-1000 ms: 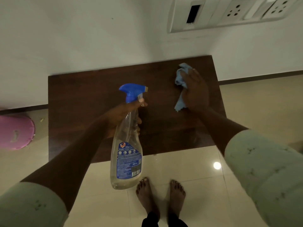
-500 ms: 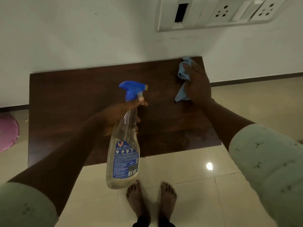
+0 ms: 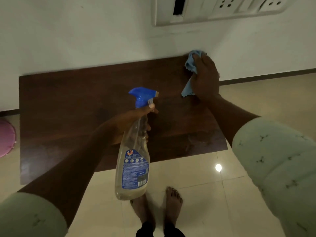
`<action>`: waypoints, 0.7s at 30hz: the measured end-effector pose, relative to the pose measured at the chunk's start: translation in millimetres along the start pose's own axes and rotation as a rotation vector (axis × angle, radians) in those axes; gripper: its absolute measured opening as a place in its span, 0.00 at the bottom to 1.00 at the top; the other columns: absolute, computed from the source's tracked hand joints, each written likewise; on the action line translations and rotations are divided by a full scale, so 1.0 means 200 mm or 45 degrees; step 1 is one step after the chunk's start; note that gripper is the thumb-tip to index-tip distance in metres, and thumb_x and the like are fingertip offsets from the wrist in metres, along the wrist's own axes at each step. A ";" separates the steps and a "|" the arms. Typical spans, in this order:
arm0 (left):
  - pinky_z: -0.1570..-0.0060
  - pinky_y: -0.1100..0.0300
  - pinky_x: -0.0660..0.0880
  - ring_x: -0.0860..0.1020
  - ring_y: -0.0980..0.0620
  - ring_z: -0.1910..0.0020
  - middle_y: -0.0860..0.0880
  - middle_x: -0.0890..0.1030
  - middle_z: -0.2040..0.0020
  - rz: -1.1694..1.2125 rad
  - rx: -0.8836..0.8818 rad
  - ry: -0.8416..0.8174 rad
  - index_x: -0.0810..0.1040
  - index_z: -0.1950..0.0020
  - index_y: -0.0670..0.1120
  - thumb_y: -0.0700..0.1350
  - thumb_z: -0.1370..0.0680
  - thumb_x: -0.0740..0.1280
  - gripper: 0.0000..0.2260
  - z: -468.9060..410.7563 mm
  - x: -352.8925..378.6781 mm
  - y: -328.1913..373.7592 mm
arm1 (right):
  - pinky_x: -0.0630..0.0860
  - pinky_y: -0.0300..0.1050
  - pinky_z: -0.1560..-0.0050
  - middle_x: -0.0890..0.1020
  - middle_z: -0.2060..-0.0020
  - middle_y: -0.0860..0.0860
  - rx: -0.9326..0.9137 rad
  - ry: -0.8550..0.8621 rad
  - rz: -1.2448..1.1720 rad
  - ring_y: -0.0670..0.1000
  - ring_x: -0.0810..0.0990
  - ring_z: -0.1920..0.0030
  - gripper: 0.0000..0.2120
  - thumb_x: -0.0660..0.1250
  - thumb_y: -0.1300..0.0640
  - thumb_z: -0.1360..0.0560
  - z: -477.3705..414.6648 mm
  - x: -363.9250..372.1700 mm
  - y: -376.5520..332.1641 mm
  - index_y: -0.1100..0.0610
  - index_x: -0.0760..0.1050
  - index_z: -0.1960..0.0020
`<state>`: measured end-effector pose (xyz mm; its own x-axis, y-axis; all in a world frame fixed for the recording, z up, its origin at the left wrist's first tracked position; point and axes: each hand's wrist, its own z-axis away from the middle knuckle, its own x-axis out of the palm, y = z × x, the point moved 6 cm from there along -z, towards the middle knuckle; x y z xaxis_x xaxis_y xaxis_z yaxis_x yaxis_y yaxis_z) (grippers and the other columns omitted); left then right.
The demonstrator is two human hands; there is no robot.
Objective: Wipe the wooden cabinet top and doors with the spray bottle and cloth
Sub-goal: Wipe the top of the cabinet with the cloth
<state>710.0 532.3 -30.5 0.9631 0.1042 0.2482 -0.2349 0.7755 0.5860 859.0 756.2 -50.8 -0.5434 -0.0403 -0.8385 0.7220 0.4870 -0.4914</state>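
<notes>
At 9 o'clock a pink thing [image 3: 6, 137] sat on the floor beside the surface [image 3: 68, 100]. My left hand [image 3: 126, 124] was curled round the neck of the bottle [image 3: 133, 161], which hung over the front edge at about 6 o'clock. At 2 o'clock my right hand [image 3: 205, 77] lay spread over the cloth [image 3: 189, 65], pressing it into the far right corner by the wall. A wet sheen [image 3: 200, 139] showed at 4 o'clock. I judged the top sprayed and partly wiped; whether the left half was done I could not tell, and the doors, out of view, remained.
</notes>
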 end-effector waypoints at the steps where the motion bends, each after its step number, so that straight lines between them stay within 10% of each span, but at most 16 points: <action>1: 0.57 0.52 0.77 0.77 0.48 0.60 0.43 0.75 0.54 -0.011 -0.001 0.001 0.78 0.44 0.51 0.61 0.29 0.65 0.19 0.00 0.00 -0.01 | 0.59 0.40 0.31 0.75 0.36 0.60 0.004 -0.003 0.010 0.59 0.71 0.34 0.22 0.61 0.67 0.26 0.05 -0.01 -0.01 0.62 0.71 0.32; 11: 0.56 0.48 0.77 0.77 0.44 0.62 0.44 0.78 0.62 0.031 -0.008 -0.033 0.78 0.43 0.50 0.59 0.25 0.64 0.17 0.03 0.07 -0.03 | 0.57 0.52 0.25 0.66 0.27 0.55 0.239 -0.151 0.122 0.55 0.59 0.25 0.27 0.54 0.43 0.20 0.69 -0.03 -0.30 0.56 0.62 0.26; 17: 0.60 0.50 0.78 0.78 0.46 0.64 0.43 0.77 0.62 0.032 -0.034 -0.036 0.78 0.44 0.50 0.61 0.29 0.67 0.20 0.03 0.11 -0.09 | 0.63 0.59 0.29 0.71 0.31 0.58 -0.161 -0.341 0.038 0.58 0.64 0.28 0.21 0.57 0.50 0.20 0.83 0.01 -0.28 0.59 0.71 0.32; 21: 0.63 0.52 0.78 0.77 0.46 0.66 0.44 0.76 0.62 -0.034 -0.021 -0.049 0.76 0.40 0.48 0.60 0.26 0.63 0.21 0.08 0.12 -0.12 | 0.56 0.43 0.25 0.70 0.31 0.52 0.067 -0.174 -0.020 0.46 0.63 0.29 0.25 0.49 0.44 0.18 0.80 -0.17 0.01 0.59 0.71 0.32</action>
<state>737.3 505.9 -26.1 0.9632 0.0593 0.2621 -0.2064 0.7878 0.5803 946.9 618.5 -60.6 -0.4942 -0.1682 -0.8529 0.7371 0.4392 -0.5136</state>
